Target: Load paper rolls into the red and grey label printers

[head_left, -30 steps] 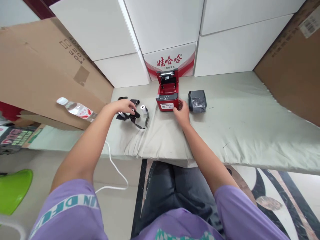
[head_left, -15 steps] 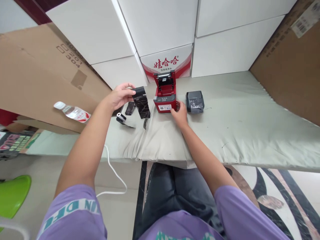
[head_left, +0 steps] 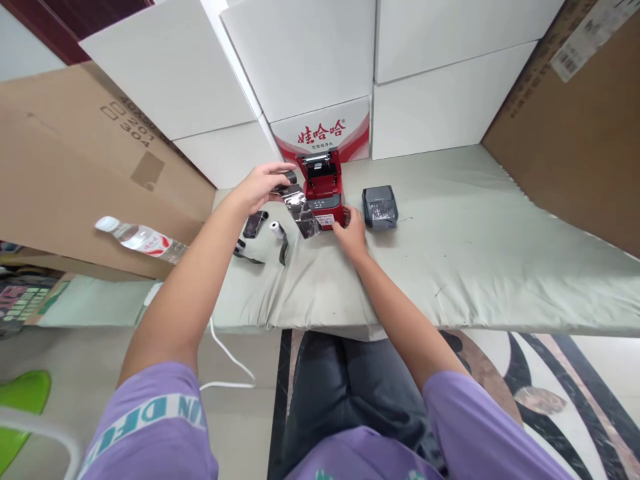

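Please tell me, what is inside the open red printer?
The red printer has its lid up, showing a dark paper bay. No roll is visible inside, but the left hand and its dark strip cover one side.

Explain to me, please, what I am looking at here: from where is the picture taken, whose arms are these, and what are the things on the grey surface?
The picture comes from a camera worn on a person's head, looking forward and down, so the two bare arms are that person's own. No machine is doing the work.

The left hand holds up a dark, shiny strip of ribbon beside a small red printer whose lid stands open. The right hand rests against the printer's front right corner.

All this lies on a pale grey padded surface. On it are also a small white roll with more dark strips about it, and a dark grey device to the right of the printer. A plastic water bottle lies at the left, and white boxes and brown cardboard stand behind.
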{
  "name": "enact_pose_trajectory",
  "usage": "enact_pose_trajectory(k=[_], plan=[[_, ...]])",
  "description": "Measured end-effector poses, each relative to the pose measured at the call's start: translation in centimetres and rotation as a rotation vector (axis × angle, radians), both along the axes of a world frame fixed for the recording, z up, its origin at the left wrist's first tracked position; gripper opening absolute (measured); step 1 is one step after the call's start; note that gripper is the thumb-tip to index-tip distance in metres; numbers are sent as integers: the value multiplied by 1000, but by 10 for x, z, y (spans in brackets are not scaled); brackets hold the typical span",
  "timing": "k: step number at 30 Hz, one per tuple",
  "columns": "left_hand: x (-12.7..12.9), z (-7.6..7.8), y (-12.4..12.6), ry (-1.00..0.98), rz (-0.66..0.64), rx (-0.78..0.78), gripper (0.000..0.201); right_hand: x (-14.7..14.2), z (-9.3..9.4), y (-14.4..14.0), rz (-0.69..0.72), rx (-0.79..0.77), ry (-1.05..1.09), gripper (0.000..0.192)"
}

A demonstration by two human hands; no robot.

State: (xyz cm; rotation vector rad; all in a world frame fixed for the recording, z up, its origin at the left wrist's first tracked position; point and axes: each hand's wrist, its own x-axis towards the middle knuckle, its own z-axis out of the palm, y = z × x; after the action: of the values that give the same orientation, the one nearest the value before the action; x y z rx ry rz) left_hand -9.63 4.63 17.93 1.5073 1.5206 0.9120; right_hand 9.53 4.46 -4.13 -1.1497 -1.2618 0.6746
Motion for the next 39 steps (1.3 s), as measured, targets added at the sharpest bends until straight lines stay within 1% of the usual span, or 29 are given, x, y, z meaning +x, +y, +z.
enact_pose_trajectory(k=[3, 5, 8, 10, 13, 18, 20, 22, 26, 30, 35, 39], plan=[[3, -1, 8, -35, 30, -20, 46, 0, 3, -1, -6, -15, -3, 50], [4, -1, 10, -76, 28, -49, 43, 0, 5, -2, -3, -30, -10, 49], [2, -2, 12, -134, -26, -97, 39, 0, 7, -3, 16, -37, -13, 49], [0, -3, 13, -115, -69, -118, 39, 0, 8, -4, 16, -38, -13, 49], [0, -6, 17, -5, -87, -130, 42, -1, 9, -4, 7, -44, -22, 49], [14, -13, 34, 216, 57, -120, 50, -2, 8, -3, -4, -32, -25, 48], [23, -18, 45, 313, 91, -132, 51, -2, 7, -3, -6, -39, -21, 49], [32, -25, 57, 409, 98, -136, 50, -2, 7, -3, -1, -41, -28, 50], [47, -40, 80, 542, 79, -91, 44, -1, 6, -3, 0, -38, -46, 50], [54, -53, 94, 670, 51, -19, 42, -1, 6, -3, -10, -33, -29, 49], [59, -58, 95, 777, -11, -26, 46, -3, 10, -5, -6, -35, -38, 49], [61, -62, 92, 917, -91, 48, 47, -6, 11, -6, -13, -28, -30, 49]])
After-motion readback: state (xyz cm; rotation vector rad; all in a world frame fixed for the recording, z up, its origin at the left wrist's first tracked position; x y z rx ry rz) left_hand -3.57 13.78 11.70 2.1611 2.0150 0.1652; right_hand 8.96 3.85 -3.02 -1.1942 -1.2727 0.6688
